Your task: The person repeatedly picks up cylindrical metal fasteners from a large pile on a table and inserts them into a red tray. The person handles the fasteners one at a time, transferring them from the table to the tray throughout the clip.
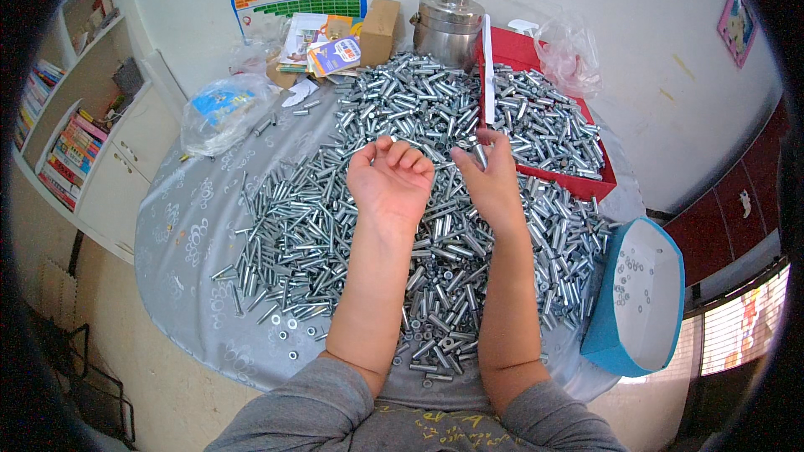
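Note:
A large heap of silvery metal sleeves and rods (293, 226) covers the middle of the table. Above it, my left hand (392, 184) is turned palm up, its fingers loosely curled and nothing visible in the palm. My right hand (494, 184) reaches over the heap close to the red box (605, 169), thumb and fingers spread apart. A metal sleeve (480, 153) shows between that thumb and the fingers; whether it is gripped or lies behind them is unclear. More sleeves fill the red box. Small washers or nuts (292, 325) lie along the heap's near left edge.
A blue bin (632, 301) with small rings on its pale inner wall stands at the right. Behind the heap are a steel pot (448, 29), a cardboard box (379, 32), and booklets (335, 54). A plastic bag (222, 113) lies far left on the grey tablecloth (180, 285).

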Available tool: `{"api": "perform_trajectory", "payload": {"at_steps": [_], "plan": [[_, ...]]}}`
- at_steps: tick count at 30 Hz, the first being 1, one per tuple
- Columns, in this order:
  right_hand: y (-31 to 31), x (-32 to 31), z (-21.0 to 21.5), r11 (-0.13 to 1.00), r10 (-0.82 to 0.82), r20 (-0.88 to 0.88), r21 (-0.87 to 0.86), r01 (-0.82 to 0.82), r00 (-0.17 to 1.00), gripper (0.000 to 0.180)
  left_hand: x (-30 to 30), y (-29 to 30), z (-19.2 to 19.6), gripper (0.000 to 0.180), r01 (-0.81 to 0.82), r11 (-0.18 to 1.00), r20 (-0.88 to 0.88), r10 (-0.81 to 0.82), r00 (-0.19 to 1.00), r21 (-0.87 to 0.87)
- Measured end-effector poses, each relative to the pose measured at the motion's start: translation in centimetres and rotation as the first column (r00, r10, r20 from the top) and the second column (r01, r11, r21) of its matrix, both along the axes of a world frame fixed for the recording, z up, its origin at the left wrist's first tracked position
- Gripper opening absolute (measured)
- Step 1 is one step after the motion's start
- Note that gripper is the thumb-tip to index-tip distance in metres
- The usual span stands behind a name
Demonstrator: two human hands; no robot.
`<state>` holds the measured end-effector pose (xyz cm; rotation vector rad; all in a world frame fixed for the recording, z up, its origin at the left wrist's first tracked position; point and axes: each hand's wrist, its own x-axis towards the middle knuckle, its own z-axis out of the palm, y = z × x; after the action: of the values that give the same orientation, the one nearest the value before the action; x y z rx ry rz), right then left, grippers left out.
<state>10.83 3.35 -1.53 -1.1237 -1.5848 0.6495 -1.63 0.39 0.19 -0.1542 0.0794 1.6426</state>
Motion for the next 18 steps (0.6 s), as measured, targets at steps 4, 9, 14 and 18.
{"api": "perform_trajectory", "payload": {"at_steps": [4, 9, 14, 18], "plan": [[0.5, 0.5, -0.6, 0.999, -0.045, 0.110, 0.021, 0.043, 0.993, 0.033, 0.1, 0.0, 0.1, 0.013, -0.007, 1.000, -0.007, 0.006, 1.000, -0.020], [1.7, 0.8, -1.5, 0.999, -0.044, 0.048, -0.008, 0.044, 0.998, 0.029, 0.1, 0.2, -0.1, 0.012, 0.013, 1.000, 0.000, -0.013, 1.000, 0.012], [1.2, 0.8, -0.9, 0.996, 0.055, 0.041, -0.069, -0.052, 0.998, 0.031, 0.0, 0.0, 0.1, 0.012, 0.001, 1.000, 0.000, -0.001, 1.000, -0.005], [0.7, 0.7, -1.4, 0.999, -0.007, 0.244, -0.035, 0.016, 0.970, 0.033, 0.0, 0.1, -0.1, 0.012, 0.004, 1.000, -0.002, -0.004, 1.000, -0.002]]}}
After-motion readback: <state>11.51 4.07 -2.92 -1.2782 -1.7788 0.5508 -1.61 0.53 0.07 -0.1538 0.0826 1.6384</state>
